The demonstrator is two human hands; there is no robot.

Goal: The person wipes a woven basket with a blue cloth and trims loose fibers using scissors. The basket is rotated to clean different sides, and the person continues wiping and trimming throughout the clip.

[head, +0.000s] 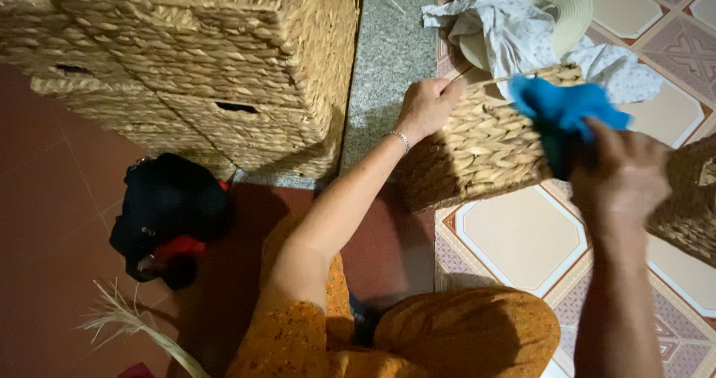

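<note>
My left hand (426, 108) grips the rim of a small woven basket (477, 150) that stands on the tiled floor, with a bracelet on its wrist. My right hand (619, 173) is closed on a bright blue cloth (563, 109) that hangs over the basket's right side. The right hand is blurred. A white patterned cloth (514, 27) lies in and behind the basket, draped over a pale round hat (567, 1).
A large woven drawer chest (209, 50) stands at the upper left. A black and red bag (168, 214) lies on the red floor beside it. Another woven basket (693, 206) sits at the right edge. Dry straw strands (127, 322) lie at lower left. My orange-clad knees (462, 341) fill the bottom.
</note>
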